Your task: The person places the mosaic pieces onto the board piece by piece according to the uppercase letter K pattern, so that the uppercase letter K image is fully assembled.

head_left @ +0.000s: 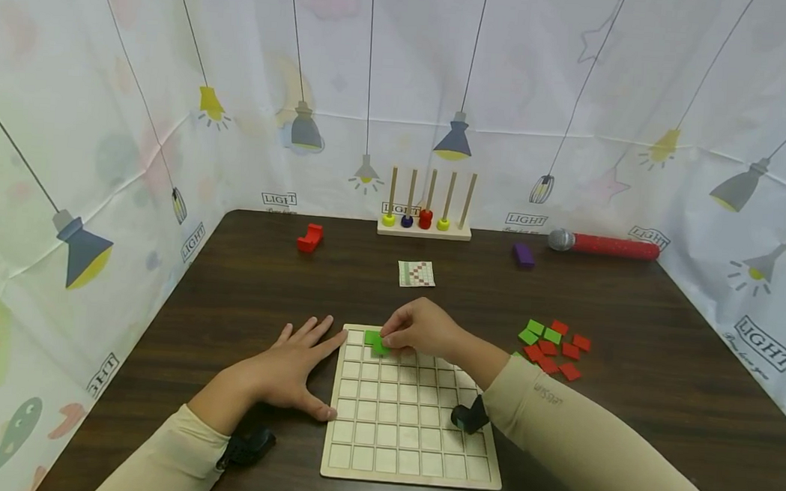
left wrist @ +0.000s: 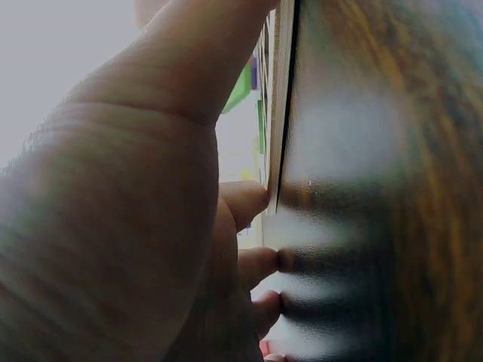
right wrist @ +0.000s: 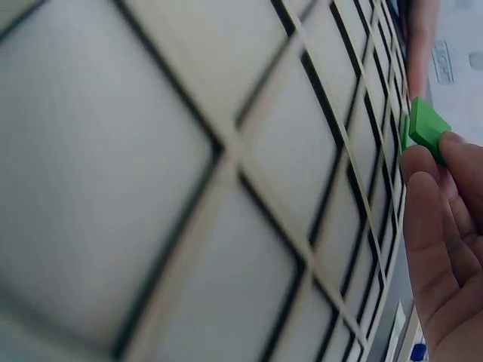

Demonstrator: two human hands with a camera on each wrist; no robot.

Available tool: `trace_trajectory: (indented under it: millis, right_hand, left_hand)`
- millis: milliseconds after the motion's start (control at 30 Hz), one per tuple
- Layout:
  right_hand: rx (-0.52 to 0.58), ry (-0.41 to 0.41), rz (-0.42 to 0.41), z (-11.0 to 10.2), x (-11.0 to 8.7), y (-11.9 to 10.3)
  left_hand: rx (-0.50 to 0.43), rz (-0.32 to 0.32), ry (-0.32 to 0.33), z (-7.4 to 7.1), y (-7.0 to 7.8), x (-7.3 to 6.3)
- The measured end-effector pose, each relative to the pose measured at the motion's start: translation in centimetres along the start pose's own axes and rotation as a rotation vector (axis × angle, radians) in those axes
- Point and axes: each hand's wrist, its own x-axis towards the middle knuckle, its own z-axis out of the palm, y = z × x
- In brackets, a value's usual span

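A pale wooden grid board [head_left: 413, 476] lies on the dark table. My right hand [head_left: 424, 330] pinches a green square tile [right wrist: 429, 128] between thumb and fingers, above the board's far left part. Beside the held tile, another green tile [head_left: 370, 336] sits in the far row. In the right wrist view, the pinched tile is tilted above the grid. My left hand [head_left: 294, 371] lies spread along the board's left side, with thumb and index fingertip at its edge. The left wrist view shows the other fingertips [left wrist: 260, 261] on the table.
Loose red tiles [head_left: 570, 351] and green tiles [head_left: 535, 327] lie right of the board. A small pattern card [head_left: 417, 274] is beyond it. Farther back are a red block [head_left: 310, 238], a peg stand with beads [head_left: 424, 231], a purple block [head_left: 524, 255] and a red microphone [head_left: 609, 247].
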Motion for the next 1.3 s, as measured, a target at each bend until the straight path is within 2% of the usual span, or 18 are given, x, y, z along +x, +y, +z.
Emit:
trace_trajectory:
  millis: [167,400,500,667,767,1033,1300]
  right_hand:
    - [-0.013,-0.022,-0.025,1.2,0.2,-0.3]
    - [-0.063,-0.011,-0.052,1.8,0.1,-0.6]
    - [-0.13,0.007,-0.065,2.0,0.0,-0.7]
    - [-0.3,0.071,-0.089,2.4,0.0,-0.7]
    - [-0.348,0.092,-0.091,2.7,0.0,-0.6]
    - [-0.357,0.105,-0.111,2.5,-0.9,-0.4]
    - [-0.32,0.129,-0.101,0.3,-2.1,0.6]
  left_hand:
    - [0.008,-0.006,-0.005,0.1,-0.1,-0.1]
    - [0.016,-0.004,0.003,0.0,0.0,0.0]
    - [0.018,-0.004,0.001,-0.1,0.1,0.0]
    - [0.016,0.006,0.004,-0.1,0.1,0.0]
    - [0.009,0.012,0.007,-0.1,0.0,-0.1]
    - [0.004,0.025,0.012,0.1,0.0,0.0]
    - [0.003,0.019,0.012,-0.1,0.2,-0.2]
